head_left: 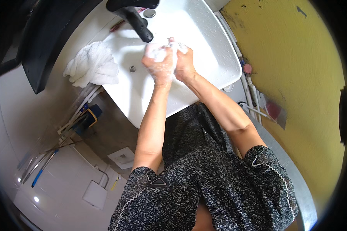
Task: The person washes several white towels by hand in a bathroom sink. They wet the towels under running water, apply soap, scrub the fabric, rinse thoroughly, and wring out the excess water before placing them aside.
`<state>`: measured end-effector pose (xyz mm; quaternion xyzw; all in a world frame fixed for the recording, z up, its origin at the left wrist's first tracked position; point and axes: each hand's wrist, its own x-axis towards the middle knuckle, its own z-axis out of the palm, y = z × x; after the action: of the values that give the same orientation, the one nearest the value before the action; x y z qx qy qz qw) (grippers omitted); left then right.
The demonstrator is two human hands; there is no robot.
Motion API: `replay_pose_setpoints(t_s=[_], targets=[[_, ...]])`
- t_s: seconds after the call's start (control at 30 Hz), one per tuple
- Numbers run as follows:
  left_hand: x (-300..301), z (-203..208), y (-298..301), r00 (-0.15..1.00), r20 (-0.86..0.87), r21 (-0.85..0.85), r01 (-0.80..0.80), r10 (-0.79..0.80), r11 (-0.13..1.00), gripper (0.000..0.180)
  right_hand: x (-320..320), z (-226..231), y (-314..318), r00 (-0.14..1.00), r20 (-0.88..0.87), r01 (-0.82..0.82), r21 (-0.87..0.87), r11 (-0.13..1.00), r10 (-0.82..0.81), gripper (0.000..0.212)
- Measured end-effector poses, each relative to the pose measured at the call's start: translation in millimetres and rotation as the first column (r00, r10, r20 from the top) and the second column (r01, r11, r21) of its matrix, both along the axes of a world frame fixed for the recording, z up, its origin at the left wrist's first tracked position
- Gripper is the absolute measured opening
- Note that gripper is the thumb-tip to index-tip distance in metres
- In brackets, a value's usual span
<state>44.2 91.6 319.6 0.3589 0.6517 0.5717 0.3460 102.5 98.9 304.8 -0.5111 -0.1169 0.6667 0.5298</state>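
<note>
My left hand [160, 63] and my right hand [184, 61] are pressed together over the white basin [204, 38], both coated in white soap foam. The fingers interlock or overlap, so I cannot tell them apart at the tips. They sit just below and right of the black tap spout [138, 25]. No water stream is visible. Neither hand holds an object.
A crumpled white towel [92, 65] lies on the basin's left rim. A drain hole [132, 69] sits in the bowl. White pipes [79, 109] run below the basin at left, and a yellow wall [297, 77] with pipes and a red valve [247, 69] is on the right.
</note>
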Motion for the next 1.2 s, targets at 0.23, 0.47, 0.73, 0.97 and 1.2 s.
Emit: replay_pose_setpoints(t_s=[0.23,0.47,0.73,0.97,1.2], targets=[[22.6,-14.1,-7.1,0.933,-0.345,0.286,0.207,-0.102,0.936,0.019,52.8,-39.6,-1.4,0.874,-0.409,-0.330,-0.102,0.938,0.263,0.013],[35.2,-22.2,-32.5,0.743,-0.635,0.285,0.481,-0.213,0.829,0.013,93.7,-49.3,28.8,0.347,0.355,-0.907,-0.107,0.406,0.868,0.026],[-7.9,-66.7,-57.1,0.855,-0.454,-0.267,0.137,-0.250,0.954,0.037,46.3,39.5,76.7,0.487,0.768,-0.672,0.025,0.740,0.416,0.027],[-39.7,-69.3,-25.6,0.998,-0.066,-0.247,-0.036,0.021,0.968,0.015,14.0,85.2,123.5,0.729,0.454,-0.680,0.390,0.621,0.513,0.029],[-17.7,-105.5,48.7,0.162,0.980,-0.134,0.135,0.112,0.982,0.025,11.4,-8.5,67.3,0.861,0.070,-0.508,0.117,0.853,0.503,0.022]])
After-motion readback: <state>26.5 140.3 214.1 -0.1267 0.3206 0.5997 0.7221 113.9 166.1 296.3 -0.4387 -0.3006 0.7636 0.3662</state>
